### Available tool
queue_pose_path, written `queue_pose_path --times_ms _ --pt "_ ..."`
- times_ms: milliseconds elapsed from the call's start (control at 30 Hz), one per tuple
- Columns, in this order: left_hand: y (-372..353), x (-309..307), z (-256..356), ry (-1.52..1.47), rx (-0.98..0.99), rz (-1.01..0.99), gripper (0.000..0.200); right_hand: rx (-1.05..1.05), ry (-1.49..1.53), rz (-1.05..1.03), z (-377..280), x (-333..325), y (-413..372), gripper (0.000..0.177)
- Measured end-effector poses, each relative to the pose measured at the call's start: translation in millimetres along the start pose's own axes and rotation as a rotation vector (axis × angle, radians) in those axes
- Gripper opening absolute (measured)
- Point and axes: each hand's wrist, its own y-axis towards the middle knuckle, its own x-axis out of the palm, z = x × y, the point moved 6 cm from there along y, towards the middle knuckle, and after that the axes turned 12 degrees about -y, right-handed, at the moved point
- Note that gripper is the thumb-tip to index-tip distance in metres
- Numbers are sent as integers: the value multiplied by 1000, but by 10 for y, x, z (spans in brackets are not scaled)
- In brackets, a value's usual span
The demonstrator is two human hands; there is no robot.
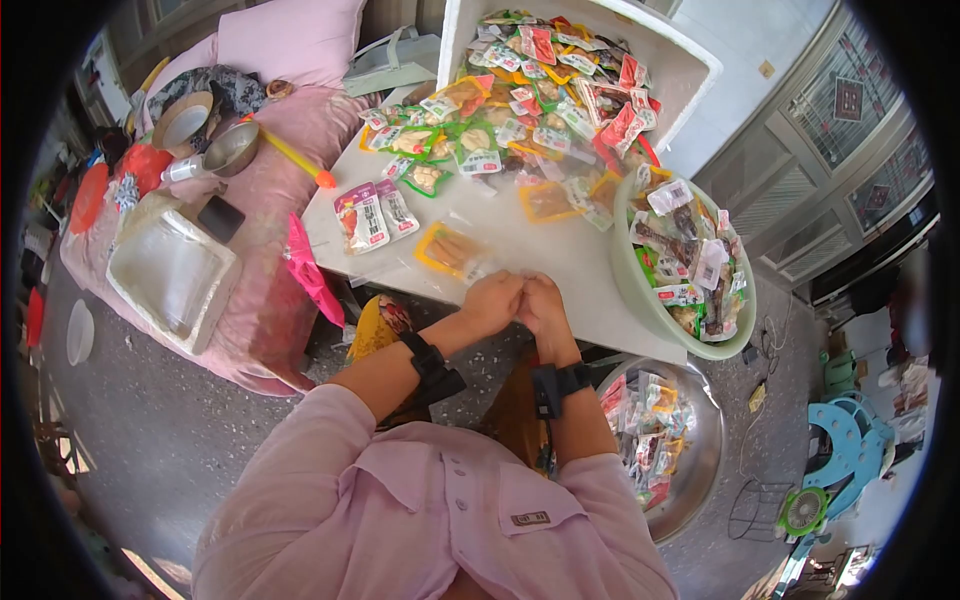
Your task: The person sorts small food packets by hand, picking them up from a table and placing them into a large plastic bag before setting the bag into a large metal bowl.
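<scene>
My left hand and my right hand meet at the near edge of the white table. Both have their fingers closed and pressed together; whatever they may hold is hidden. Just beyond the left hand lies a clear packet with a yellow border, with tan food inside. Farther left are a purple-and-white packet and a narrower purple-topped packet. Many small food packets are heaped at the far end, spilling from a tipped white foam box.
A pale green basin of packets overhangs the table's right side. On the floor below, a metal basin holds more packets. To the left, a pink-covered bed bears a foam box and a metal pan. A pink bag hangs beside the table.
</scene>
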Motion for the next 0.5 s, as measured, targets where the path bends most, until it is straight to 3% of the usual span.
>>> queue_pose_path --times_ms 100,200,300,400,467,500 --pt "14 -68 -45 4 15 6 6 -71 16 -102 88 33 123 14" --pt "-61 -107 -141 26 32 -23 6 204 -285 -104 -119 30 -110 15" --pt "-163 -63 -237 48 73 -47 7 73 -674 40 -407 -264 46 16" --pt "-182 -42 -218 78 112 -49 8 -76 -624 315 -722 -367 253 17" --pt "-181 -22 -238 102 120 -61 9 -305 -589 274 -553 -841 959 17" --pt "-183 -19 -246 99 123 -66 9 -316 -541 271 -560 -906 1120 17"
